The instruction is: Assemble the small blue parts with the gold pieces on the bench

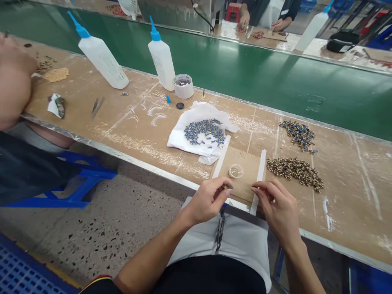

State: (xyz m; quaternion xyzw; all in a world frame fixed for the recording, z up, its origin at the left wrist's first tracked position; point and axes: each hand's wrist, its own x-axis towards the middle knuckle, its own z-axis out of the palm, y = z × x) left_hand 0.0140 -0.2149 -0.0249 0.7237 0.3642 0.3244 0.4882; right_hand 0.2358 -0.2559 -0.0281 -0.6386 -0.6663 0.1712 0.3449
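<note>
My left hand (213, 199) pinches a tiny blue and yellowish part (227, 187) above the front edge of a taped cardboard piece (245, 159). To its right, my right hand (277, 204) is closed with thumb and forefinger together; what sits between those fingertips is too small to make out. Between and beyond the hands, a small round clear cup (235, 171) has a thin stick or wire across it. Small blue parts (204, 131) lie heaped on white paper (180, 139). Near my right hand is a pile of small dark and brassy parts (295, 172).
Behind that pile lies a heap of blue and brassy parts (298, 134). Two blue-tipped bottles (102, 61) and a tape roll (183, 86) stand at the back left, before a green belt (260, 69). Tweezers (98, 107) lie left. Another person's arm (14, 81) rests at far left.
</note>
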